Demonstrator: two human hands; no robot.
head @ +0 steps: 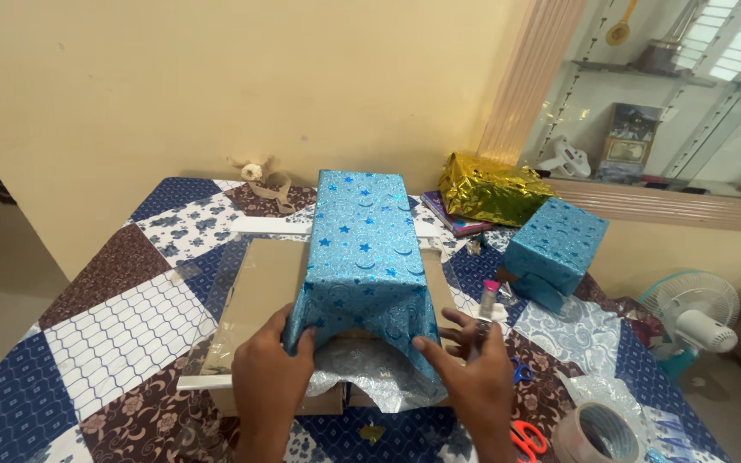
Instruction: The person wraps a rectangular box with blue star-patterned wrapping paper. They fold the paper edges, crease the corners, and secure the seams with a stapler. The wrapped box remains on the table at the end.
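A tall box wrapped in shiny blue star-patterned paper [362,244] lies lengthwise on flat brown cardboard [259,291] on the table. Its near end is unsealed, with silvery paper [369,377] spilling out below. My left hand [272,377] pinches the blue paper at the near left corner of the box. My right hand [469,373] presses the paper at the near right corner and holds a small glue stick with a pink cap [488,304] between its fingers.
The table has a patchwork cloth [122,317]. A second blue wrapped box [555,244] and a gold wrapped parcel [490,189] lie at the right rear. A tape roll [598,433], orange scissors [529,439], a ribbon [272,187] and a floor fan [696,321] are nearby.
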